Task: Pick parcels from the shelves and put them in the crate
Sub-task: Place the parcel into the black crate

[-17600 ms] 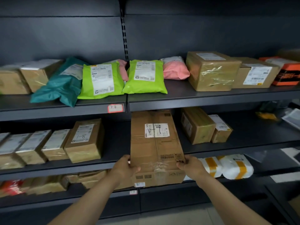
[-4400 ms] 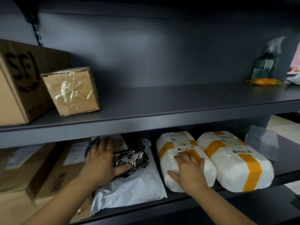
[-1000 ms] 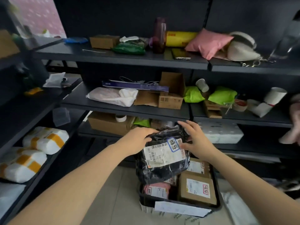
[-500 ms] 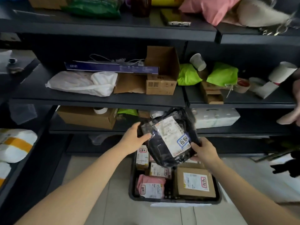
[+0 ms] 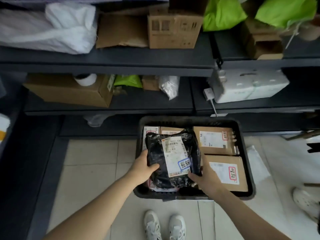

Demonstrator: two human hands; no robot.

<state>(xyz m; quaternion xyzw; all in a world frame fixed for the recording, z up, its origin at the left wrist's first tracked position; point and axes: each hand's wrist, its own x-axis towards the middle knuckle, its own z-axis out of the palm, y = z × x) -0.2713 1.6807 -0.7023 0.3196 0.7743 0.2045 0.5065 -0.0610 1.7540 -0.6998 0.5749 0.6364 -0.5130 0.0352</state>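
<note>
Placement incomplete: left hand (image 5: 143, 168) and right hand (image 5: 207, 183) grip black plastic-wrapped parcel (image 5: 173, 153) over part-filled black crate (image 5: 190, 119); dark shelves (image 5: 121, 67) hold more.

Single head-worn view, steeply downward, close over floor crate (image 5: 194, 121), low shelves (image 5: 107, 70) ahead

black parcel (image 5: 173, 160) centre frame, over black crate (image 5: 249, 170) | left hand (image 5: 142, 168) grips its left edge | right hand (image 5: 204, 181) grips lower right corner | cardboard parcels (image 5: 225, 172) in crate's right
</note>
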